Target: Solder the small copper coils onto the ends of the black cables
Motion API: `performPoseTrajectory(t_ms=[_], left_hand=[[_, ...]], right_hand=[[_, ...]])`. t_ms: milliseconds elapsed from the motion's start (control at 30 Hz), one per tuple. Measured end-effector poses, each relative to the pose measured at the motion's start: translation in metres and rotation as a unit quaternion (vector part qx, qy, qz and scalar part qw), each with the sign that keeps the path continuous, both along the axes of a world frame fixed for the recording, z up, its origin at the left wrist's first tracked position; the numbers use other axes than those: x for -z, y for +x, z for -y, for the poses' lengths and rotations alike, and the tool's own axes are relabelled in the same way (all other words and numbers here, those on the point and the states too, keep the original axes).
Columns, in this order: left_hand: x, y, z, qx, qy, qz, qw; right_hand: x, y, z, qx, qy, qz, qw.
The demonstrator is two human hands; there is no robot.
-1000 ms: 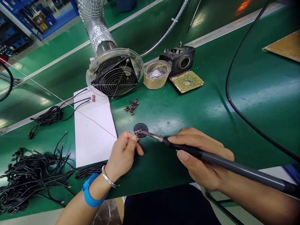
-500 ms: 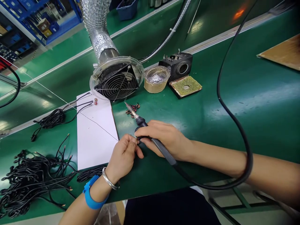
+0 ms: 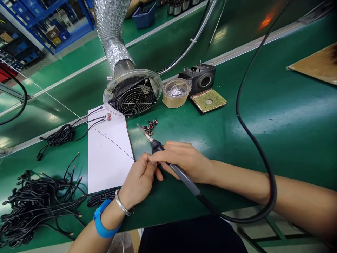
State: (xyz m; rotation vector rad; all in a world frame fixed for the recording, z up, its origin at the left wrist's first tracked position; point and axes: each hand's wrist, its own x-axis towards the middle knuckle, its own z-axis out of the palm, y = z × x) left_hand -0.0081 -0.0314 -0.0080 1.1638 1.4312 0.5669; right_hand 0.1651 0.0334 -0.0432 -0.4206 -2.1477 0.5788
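My right hand (image 3: 184, 160) grips a black soldering iron (image 3: 171, 165), whose metal tip points up and left toward a small heap of copper-wound coils (image 3: 150, 126). My left hand (image 3: 139, 179) is curled in a pinch just left of the right hand, fingertips touching it. What it pinches is hidden between the two hands. A thin solder wire (image 3: 105, 135) runs from the far left across the white sheet (image 3: 109, 151) to my left hand. The iron's black cord (image 3: 252, 140) loops over my right forearm.
A fume extractor fan (image 3: 133, 95) on a foil duct stands behind the coils. A tin of solder dross (image 3: 176, 92), a black iron stand (image 3: 198, 78) and its yellow sponge (image 3: 209, 101) sit further right. Bundles of black leads (image 3: 34, 202) lie at left. A wooden board (image 3: 316, 65) lies far right.
My right hand swung the iron from lying across the black disc to pointing up and left, then closed in on my left hand. The disc is now covered by my hands.
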Motion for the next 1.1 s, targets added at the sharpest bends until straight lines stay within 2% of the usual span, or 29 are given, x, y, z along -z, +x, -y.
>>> performPoseTrajectory(t_ms=[200,500,600,700,800,933,1033,1100], left_hand=[[-0.004,0.002,-0.003,-0.017,0.036,-0.035,0.999],[0.007,0.011,-0.002,-0.089,-0.041,0.115,0.988],[0.004,0.012,-0.003,-0.073,-0.081,0.139,0.984],[0.002,0.011,-0.005,-0.066,-0.098,0.158,0.98],[0.004,0.012,-0.005,-0.112,-0.079,0.162,0.977],[0.007,0.018,-0.005,-0.178,-0.059,0.141,0.972],[0.006,0.023,-0.007,-0.193,-0.055,0.127,0.971],[0.006,0.026,-0.008,-0.193,-0.051,0.116,0.973]], right_hand=[[-0.001,0.001,0.009,0.029,-0.077,0.0,0.997],[-0.002,-0.003,0.015,0.053,-0.092,-0.041,0.993],[-0.005,0.001,0.01,0.013,-0.076,0.002,0.997],[-0.013,0.007,0.003,-0.027,-0.011,0.06,0.998],[-0.02,0.015,-0.001,0.002,0.009,0.048,0.999],[-0.027,0.03,0.007,0.101,-0.081,-0.049,0.99],[-0.027,0.041,0.02,0.152,-0.17,-0.074,0.971],[-0.024,0.048,0.028,0.174,-0.205,-0.081,0.96]])
